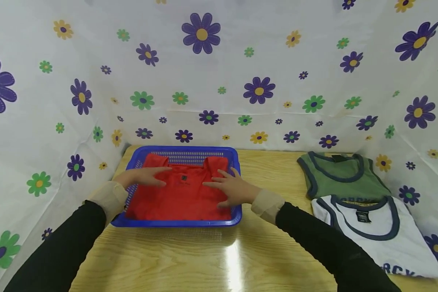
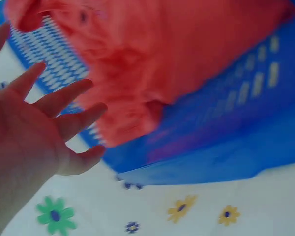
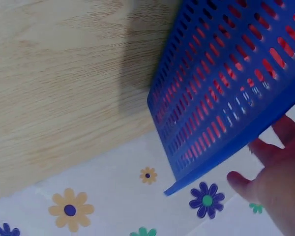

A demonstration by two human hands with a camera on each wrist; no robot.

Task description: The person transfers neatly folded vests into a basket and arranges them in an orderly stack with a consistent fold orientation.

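Note:
A red collared shirt (image 1: 184,198) lies spread inside a blue plastic basket (image 1: 175,224) with slotted walls. My left hand (image 1: 146,177) is over the shirt's left side, fingers stretched apart; the left wrist view shows the palm and spread fingers holding nothing beside the red cloth (image 2: 137,64). Above the right side of the shirt is my right hand (image 1: 233,187), its fingers fanned out and nothing gripped. In the right wrist view that hand (image 3: 280,172) is by the basket rim (image 3: 226,157), partly hidden behind it. Whether either hand touches the cloth I cannot tell.
To the right on the wooden table (image 1: 273,259) lie a green shirt (image 1: 336,184) with dark trim and a white shirt (image 1: 372,247) with a dark neckband, the white overlapping the green's lower edge. A flower-patterned white sheet (image 1: 219,73) stands behind and along both sides.

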